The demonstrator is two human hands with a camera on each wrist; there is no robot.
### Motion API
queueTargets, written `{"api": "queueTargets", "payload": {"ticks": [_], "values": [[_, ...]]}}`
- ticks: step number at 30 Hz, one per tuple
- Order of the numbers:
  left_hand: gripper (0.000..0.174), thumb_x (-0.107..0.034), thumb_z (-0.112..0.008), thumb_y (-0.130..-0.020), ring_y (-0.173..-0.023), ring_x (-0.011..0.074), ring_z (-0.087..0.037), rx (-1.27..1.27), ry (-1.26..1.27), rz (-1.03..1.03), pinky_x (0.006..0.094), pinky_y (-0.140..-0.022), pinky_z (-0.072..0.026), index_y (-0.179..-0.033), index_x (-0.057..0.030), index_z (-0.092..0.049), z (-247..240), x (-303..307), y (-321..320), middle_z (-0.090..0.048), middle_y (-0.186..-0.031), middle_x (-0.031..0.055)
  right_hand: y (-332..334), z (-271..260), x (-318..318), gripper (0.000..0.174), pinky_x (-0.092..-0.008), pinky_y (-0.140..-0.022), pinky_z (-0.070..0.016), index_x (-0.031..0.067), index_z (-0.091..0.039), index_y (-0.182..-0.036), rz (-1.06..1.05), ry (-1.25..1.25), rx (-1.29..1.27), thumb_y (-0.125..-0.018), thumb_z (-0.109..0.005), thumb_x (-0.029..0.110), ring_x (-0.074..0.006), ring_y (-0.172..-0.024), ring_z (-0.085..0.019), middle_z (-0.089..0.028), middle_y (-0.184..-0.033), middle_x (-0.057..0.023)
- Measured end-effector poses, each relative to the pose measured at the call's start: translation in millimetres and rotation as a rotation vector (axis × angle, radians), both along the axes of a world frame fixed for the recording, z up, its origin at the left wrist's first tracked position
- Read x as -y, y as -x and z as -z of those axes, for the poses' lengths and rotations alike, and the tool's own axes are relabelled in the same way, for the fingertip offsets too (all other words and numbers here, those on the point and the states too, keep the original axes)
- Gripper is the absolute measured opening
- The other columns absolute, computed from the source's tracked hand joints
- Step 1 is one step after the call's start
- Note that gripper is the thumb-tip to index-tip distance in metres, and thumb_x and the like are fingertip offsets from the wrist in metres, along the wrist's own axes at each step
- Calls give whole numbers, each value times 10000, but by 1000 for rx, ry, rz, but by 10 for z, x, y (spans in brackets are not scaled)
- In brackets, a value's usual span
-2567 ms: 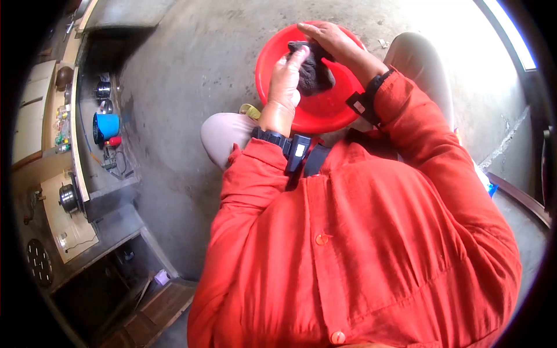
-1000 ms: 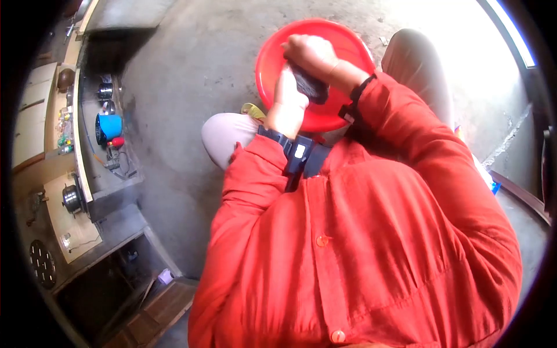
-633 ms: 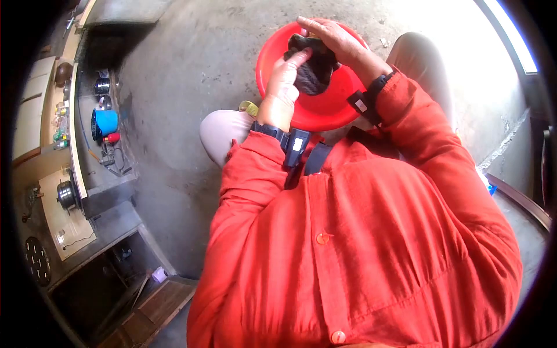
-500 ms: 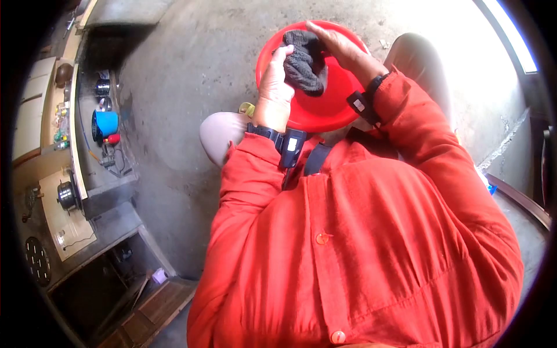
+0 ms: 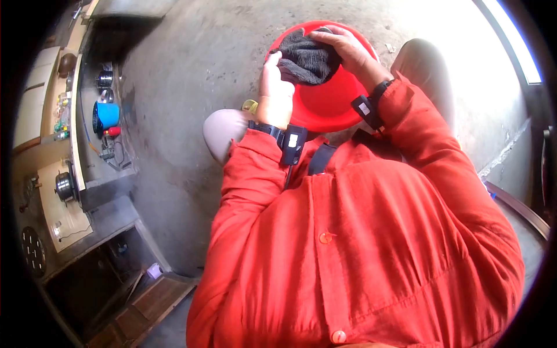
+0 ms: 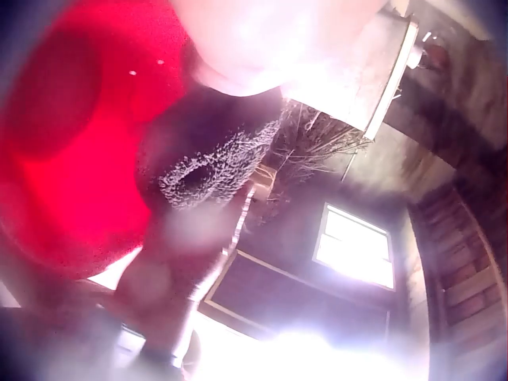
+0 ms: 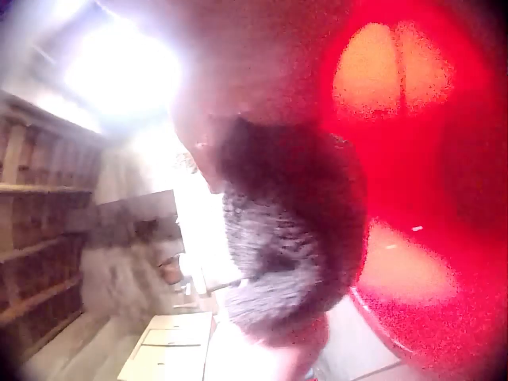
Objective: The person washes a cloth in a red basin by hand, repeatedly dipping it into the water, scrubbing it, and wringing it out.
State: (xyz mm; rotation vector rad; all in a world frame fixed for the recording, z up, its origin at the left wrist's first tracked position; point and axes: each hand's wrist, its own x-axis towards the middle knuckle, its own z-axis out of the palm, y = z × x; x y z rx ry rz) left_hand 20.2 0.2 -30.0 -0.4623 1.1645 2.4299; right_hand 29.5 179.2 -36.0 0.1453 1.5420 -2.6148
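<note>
Over the red plastic basin [image 5: 328,110] I hold a dark grey, rough-textured cloth [image 5: 310,59] spread between both hands. My left hand [image 5: 274,81] grips its left edge, thumb up along the side and the other fingers mostly hidden beneath. On the right edge, my right hand [image 5: 348,51] lays its fingers over the top, the thumb out of sight. The left wrist view shows the ribbed underside of the cloth [image 6: 210,171] beside the basin [image 6: 87,167]. Bunched folds of the cloth [image 7: 278,246] show in the right wrist view.
The basin stands on a grey concrete floor [image 5: 168,145] between my knees [image 5: 226,132]. Along the left, a low shelf holds a blue bucket [image 5: 107,116] and dark pots. A metal pot [image 5: 64,187] sits on a board nearby.
The cloth was bunched up and partly covered by my hands; now it lies spread wider between them. My right hand's fingers have come down onto its top. Both hands stay over the basin.
</note>
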Motion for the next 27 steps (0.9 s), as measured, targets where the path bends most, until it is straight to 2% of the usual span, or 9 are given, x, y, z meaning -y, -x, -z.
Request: {"api": "queueTargets", "payload": {"ticks": [5,9,13,17,19,21,22,24,27], "values": [[297,-262,-471,-942,-1039,218,-576,-513,-100,259,358,-900,-481,-1161,-77,-549,414,121,20,-576,-1164,82,-208,-552,533,332,-343,-625,-511,8,-596,-918,19,-835,-615,-772,-691,291,-256,-722,-641,-638,-766,-147],[293,-284,-449,-953,-1048,186,-565,-90,-71,147,354,-894,-473,-1155,-97,-549,210,57,-220,-573,-1153,71,-316,-473,738,227,-414,-493,-505,62,-596,-769,116,-1557,-801,-818,-568,282,-320,-554,-620,-602,-612,-141],[311,-362,-493,-930,-1035,188,-566,75,58,100,351,-897,-458,-1076,-104,-589,154,-247,-184,-618,-1078,56,-15,-129,286,270,-454,-619,-507,53,-604,-735,149,-1397,-297,-817,-587,309,-358,-706,-632,-639,-753,-161],[304,-350,-485,-932,-1011,208,-564,-78,-131,141,358,-895,-455,-1111,-115,-562,419,35,-118,-594,-1092,58,-293,-411,538,259,-437,-586,-503,65,-585,-762,129,-1332,-572,-816,-606,317,-345,-661,-630,-623,-705,-156],[313,-331,-463,-941,-1031,207,-555,-642,539,304,358,-901,-453,-1127,-94,-546,932,210,-47,-580,-1125,71,-406,-460,690,219,-391,-481,-480,104,-546,-732,93,-1446,-742,-810,-614,297,-289,-569,-624,-591,-630,-127],[324,-329,-449,-949,-1033,205,-561,-514,456,300,359,-894,-461,-1133,-78,-542,658,123,-173,-581,-1138,78,-318,-387,696,224,-385,-506,-497,98,-539,-731,108,-1546,-615,-810,-612,294,-297,-593,-635,-600,-628,-116],[332,-335,-445,-953,-1025,202,-571,-108,33,206,358,-885,-469,-1130,-73,-547,174,-66,-342,-590,-1135,78,-159,-240,588,244,-386,-569,-519,64,-584,-781,52,-1458,-391,-826,-600,303,-320,-661,-651,-634,-678,-132],[338,-325,-472,-939,-942,204,-610,63,45,200,366,-860,-483,-1145,-68,-547,80,-227,-319,-626,-1058,73,59,-44,341,280,-365,-635,-522,25,-624,-850,248,-1343,-223,-836,-618,305,-291,-696,-662,-647,-734,-169],[355,-330,-541,-910,-963,205,-593,15,67,277,366,-882,-466,-1144,-64,-561,134,-236,-284,-619,-1087,85,186,-23,143,334,-286,-656,-489,-9,-647,-888,174,-744,-217,-843,-671,320,-130,-689,-599,-648,-755,-81]]}}
